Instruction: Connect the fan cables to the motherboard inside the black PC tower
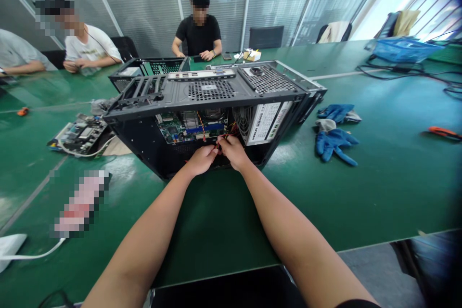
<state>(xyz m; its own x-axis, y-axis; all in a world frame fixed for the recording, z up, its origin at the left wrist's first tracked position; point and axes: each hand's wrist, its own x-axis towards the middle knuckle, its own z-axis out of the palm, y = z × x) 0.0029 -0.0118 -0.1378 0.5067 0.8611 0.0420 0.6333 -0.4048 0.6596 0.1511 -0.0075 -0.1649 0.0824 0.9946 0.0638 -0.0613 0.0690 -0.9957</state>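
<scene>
A black computer case [140, 142] lies on the green table with its side open towards me. Inside it are a green motherboard [173, 131] and, to the right, a power supply [267, 122] with a white label and a fan. My left hand [202, 160] and my right hand [233, 150] meet at the case's opening, below the motherboard. Both are closed, fingers pinching thin red and yellow power cables [218, 146] that run from the power supply. The cable ends are hidden by my fingers. A twisted orange-black wire [201, 122] hangs across the motherboard.
Blue gloves [335, 143] and an orange-handled tool [445, 132] lie to the right. A loose circuit board [81, 134] and a blurred-out phone [83, 204] are left. Behind the case is another case frame [121, 77]. A blue basket [404, 51] stands far right. People sit across the table.
</scene>
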